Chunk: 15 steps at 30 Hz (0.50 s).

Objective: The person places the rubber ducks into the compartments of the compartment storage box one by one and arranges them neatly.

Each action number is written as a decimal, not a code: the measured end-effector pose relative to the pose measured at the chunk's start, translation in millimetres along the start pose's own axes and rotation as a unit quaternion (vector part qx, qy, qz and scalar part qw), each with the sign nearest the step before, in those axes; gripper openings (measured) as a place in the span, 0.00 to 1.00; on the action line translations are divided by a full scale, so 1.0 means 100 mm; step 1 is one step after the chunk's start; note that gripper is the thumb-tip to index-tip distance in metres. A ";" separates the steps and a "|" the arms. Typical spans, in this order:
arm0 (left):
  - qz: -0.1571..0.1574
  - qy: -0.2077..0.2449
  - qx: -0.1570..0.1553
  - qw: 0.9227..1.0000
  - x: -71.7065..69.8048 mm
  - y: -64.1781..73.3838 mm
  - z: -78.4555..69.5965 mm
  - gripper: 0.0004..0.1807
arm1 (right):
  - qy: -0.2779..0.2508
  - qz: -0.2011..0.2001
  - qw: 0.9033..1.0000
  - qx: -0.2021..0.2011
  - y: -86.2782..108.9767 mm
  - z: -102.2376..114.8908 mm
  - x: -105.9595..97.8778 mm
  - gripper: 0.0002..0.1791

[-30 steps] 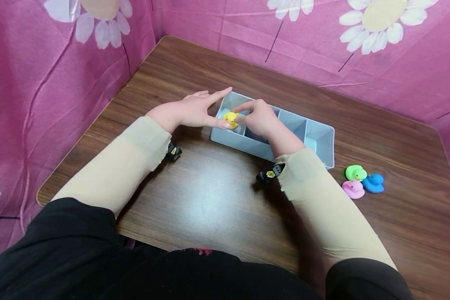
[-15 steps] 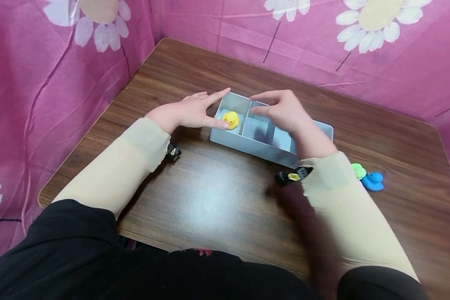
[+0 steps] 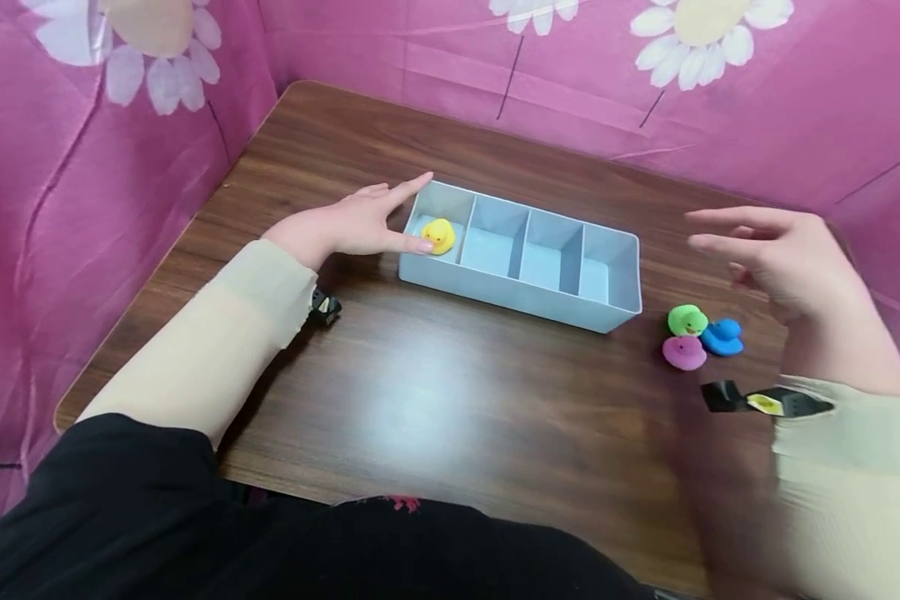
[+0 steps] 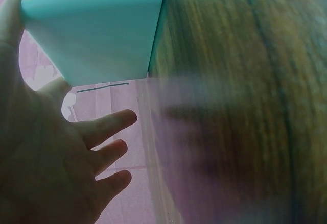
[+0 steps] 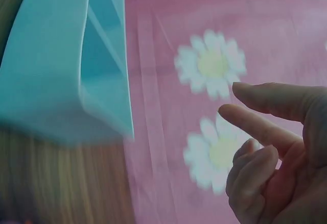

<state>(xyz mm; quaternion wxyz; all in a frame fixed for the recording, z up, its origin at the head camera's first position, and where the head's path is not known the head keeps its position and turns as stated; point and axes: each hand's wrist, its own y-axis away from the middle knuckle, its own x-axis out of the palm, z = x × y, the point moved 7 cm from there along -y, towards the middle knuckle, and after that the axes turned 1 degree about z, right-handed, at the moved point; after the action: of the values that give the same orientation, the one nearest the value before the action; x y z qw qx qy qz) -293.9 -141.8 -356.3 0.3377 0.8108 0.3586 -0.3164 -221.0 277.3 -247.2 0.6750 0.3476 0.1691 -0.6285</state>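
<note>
A grey-blue box (image 3: 510, 302) with several compartments in a row lies on the table. In its leftmost compartment sits a yellow rubber duck (image 3: 438, 235). My left hand (image 3: 352, 225) spans the box's left end, thumb at the front rim by the duck and index finger at the back corner, both fairly straight. The left wrist view shows the other fingers spread beside the box end. My right hand (image 3: 802, 258) is raised to the right of the box, holding nothing. Its thumb and index finger extend apart, and the other fingers curl in the right wrist view.
Just right of the box, a green duck (image 3: 687, 320), a blue duck (image 3: 723, 337) and a pink duck (image 3: 684, 352) stand close together on the brown wooden table (image 3: 420, 400). Pink flowered cloth (image 3: 435, 75) hangs behind the table.
My right hand has let go of the yellow duck, lifted out of the box and swung far right, past the three ducks. The left hand stays at the box's end.
</note>
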 end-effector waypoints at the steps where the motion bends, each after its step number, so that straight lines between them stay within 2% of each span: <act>1: -0.002 0.003 -0.003 1.000 -0.01 0.02 0.02 0.57 | -0.004 -0.003 1.000 0.009 0.02 -0.09 -0.07 0.25; 3: -0.006 0.003 -0.010 1.000 -0.04 0.06 0.05 0.57 | -0.012 -0.006 1.000 0.025 0.05 -0.26 -0.18 0.25; 7: -0.008 0.001 -0.017 1.000 -0.06 0.10 0.11 0.57 | 0.005 -0.011 0.999 0.044 0.07 -0.58 -0.33 0.22; 11: -0.009 -0.001 -0.017 1.000 -0.06 0.12 0.15 0.57 | -0.015 -0.020 0.999 0.038 0.07 -0.85 -0.34 0.14; 15: -0.011 -0.002 -0.012 1.000 -0.06 0.11 0.13 0.57 | -0.055 -0.027 0.998 0.033 0.10 -1.08 -0.29 0.14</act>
<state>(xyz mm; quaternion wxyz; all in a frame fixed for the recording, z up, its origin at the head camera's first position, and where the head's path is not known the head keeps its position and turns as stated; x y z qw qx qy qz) -291.3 -159.6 -355.8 0.3449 0.8017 0.3708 -0.3176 -193.1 372.2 -301.1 0.6545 0.3298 0.1202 -0.6696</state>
